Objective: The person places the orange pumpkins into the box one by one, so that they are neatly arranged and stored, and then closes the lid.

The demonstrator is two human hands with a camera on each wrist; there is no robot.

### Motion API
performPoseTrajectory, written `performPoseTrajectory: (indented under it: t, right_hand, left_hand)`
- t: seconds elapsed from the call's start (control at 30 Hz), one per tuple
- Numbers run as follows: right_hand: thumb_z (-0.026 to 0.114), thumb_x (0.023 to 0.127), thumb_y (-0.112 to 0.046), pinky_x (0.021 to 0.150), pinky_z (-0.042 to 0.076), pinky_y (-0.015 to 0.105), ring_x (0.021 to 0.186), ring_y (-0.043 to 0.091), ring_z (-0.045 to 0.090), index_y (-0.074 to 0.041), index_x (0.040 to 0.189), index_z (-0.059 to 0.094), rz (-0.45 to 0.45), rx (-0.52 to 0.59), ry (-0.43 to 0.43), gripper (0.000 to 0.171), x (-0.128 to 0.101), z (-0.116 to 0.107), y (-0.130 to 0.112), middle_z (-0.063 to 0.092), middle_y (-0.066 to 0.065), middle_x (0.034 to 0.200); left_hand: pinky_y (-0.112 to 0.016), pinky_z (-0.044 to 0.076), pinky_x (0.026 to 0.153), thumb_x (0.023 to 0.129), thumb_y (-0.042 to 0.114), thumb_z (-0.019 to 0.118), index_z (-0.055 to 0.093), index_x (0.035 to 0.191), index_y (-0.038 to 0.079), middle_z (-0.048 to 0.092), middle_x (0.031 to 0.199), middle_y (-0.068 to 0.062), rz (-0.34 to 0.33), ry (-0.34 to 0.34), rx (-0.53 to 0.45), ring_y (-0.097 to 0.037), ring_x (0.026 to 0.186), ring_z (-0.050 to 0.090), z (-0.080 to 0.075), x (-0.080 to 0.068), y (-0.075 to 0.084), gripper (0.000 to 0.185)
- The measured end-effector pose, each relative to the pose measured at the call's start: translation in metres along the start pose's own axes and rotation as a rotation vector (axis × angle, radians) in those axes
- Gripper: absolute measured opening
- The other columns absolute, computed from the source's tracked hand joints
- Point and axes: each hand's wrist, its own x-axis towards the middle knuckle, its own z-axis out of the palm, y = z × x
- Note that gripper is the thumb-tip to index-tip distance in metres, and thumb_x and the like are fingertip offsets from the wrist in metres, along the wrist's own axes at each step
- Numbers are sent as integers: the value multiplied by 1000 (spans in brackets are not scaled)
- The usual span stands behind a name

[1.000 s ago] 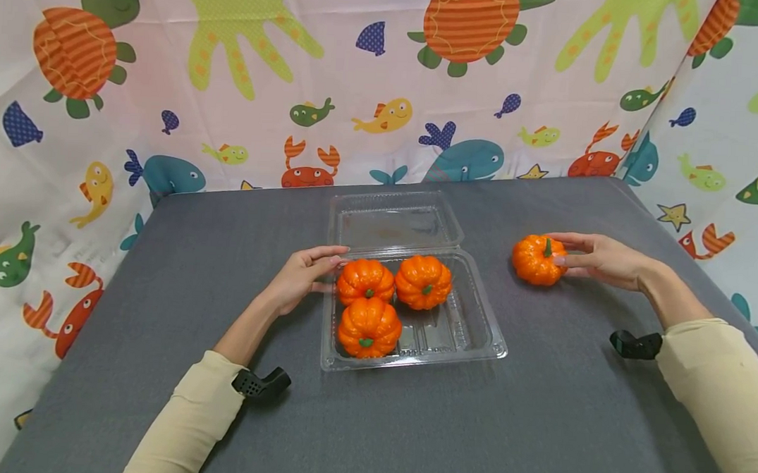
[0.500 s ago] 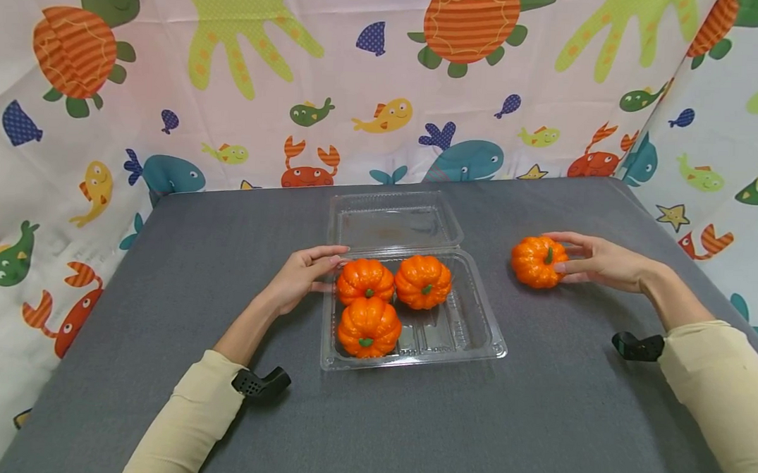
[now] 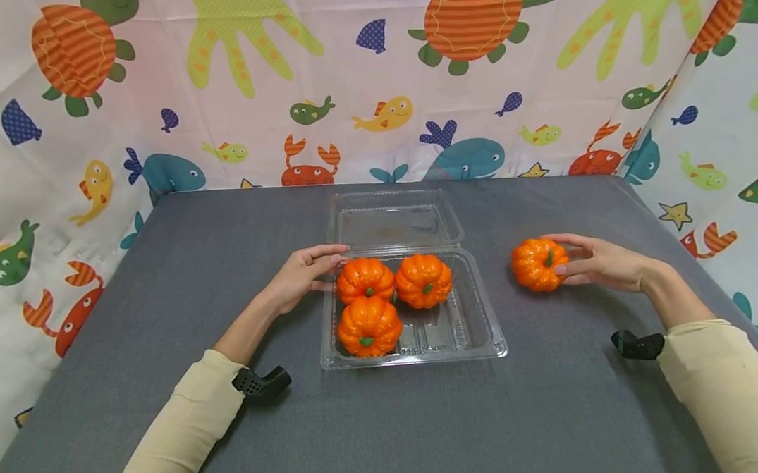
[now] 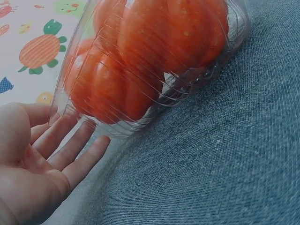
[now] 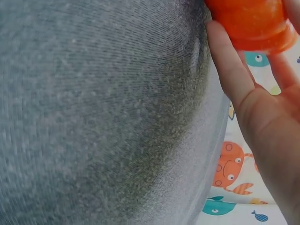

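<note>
Two arms enter from the bottom edge, at about seven and four o'clock. Each wears a long, pale cream sleeve ending short of the wrist, leaving the forearm and hand bare. A small black device with a perforated face is strapped under each wrist. The left hand and right hand wear no rings or gloves.

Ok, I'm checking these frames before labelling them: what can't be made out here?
- Right wrist view: the loose pumpkin is cut off by the top edge; only its lower part shows.
- Head view: the right hand covers that pumpkin's far side, so its full grip is hidden.
- Left wrist view: pumpkins in the box are blurred and cropped; their number is unclear.
- Left hand: fingertip contact with the box is uncertain.
</note>
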Motion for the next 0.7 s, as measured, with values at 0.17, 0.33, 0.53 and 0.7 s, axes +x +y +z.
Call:
performPoseTrajectory:
  t: [0.17,0.33,0.53,0.7]
  right_hand:
    - [55,95,-6,93,47,31,114,13,46,-15,146,26,-14,-46,56,60,0,1,-3,14,16,145]
    - [58,94,-8,91,47,29,114,14,43,-16,145,23,-29,-97,111,62,-1,0,-3,12,19,146]
    - [60,94,-9,91,47,29,114,16,42,-20,146,21,-44,-90,185,67,-1,0,-2,13,20,146]
    - [59,93,-5,93,47,33,114,18,43,-24,148,18,-57,-50,203,71,-1,1,-4,11,15,144]
  left_hand:
    - [-39,55,80,100,18,51,48,137,-1,55,130,-19,-1,2,0,-19,104,60,0,0,0,41]
    - [-40,55,80,100,18,52,48,137,-1,54,130,-19,-5,5,5,-19,103,60,0,1,1,41]
    - [-39,55,80,100,16,51,48,137,-2,54,130,-19,-12,8,1,-18,102,61,0,0,1,41]
    - [-39,55,79,100,16,51,48,137,-1,55,130,-19,-11,9,1,-19,102,61,0,0,1,41]
